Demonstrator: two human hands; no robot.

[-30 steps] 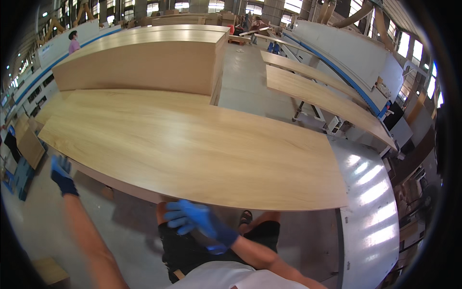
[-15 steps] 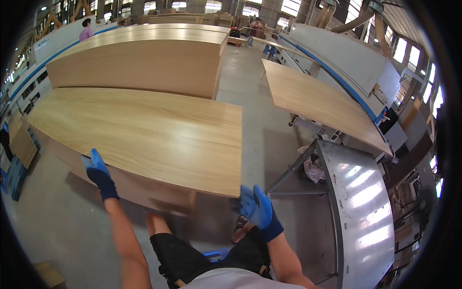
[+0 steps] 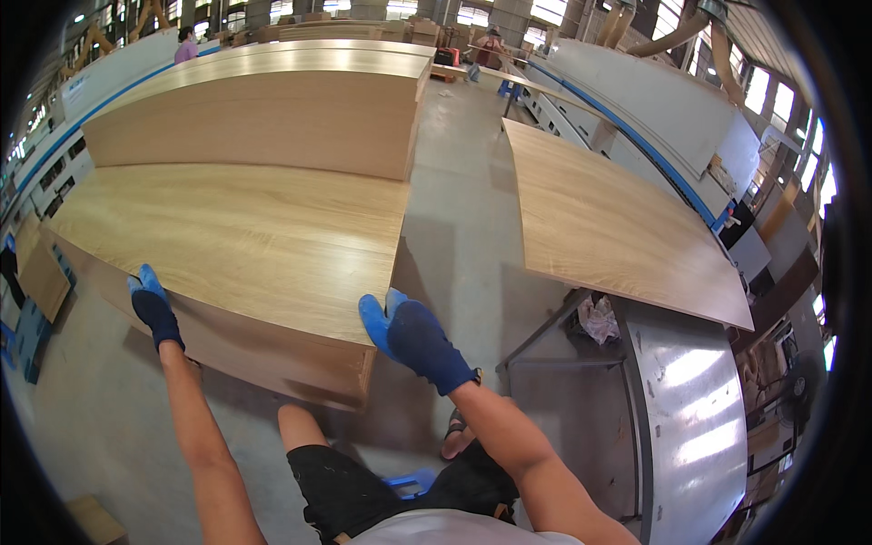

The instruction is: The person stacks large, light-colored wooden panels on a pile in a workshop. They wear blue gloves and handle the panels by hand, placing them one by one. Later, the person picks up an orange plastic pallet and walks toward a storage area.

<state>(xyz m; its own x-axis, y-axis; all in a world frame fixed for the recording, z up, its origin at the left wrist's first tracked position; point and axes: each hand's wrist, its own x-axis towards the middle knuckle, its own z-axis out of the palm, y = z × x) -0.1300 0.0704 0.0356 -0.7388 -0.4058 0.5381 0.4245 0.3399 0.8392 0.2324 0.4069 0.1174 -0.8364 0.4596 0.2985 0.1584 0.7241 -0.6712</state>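
Note:
A wood-grain panel [image 3: 245,245] lies on top of a stack of boards [image 3: 272,359] in front of me. My left hand [image 3: 153,302], in a blue-and-navy glove, rests at the panel's near edge, fingers stretched over the edge. At the near right corner, my right hand [image 3: 413,336], gloved alike, presses against the panel's end with fingers apart, some reaching onto the top face. The undersides of both hands are hidden, so any grip beneath the edge does not show.
A taller stack of boards [image 3: 254,118] stands behind. At right, another wood-grain panel [image 3: 618,218] extends from beside a long machine [image 3: 636,86] over a metal table [image 3: 681,391]. People are farther back. A blue stool [image 3: 411,481] is near my legs.
The top panel has shifted left, its right end now nearly in line with the stack below. My right hand has come left onto its corner. The right-hand panel has moved nearer, over the metal table.

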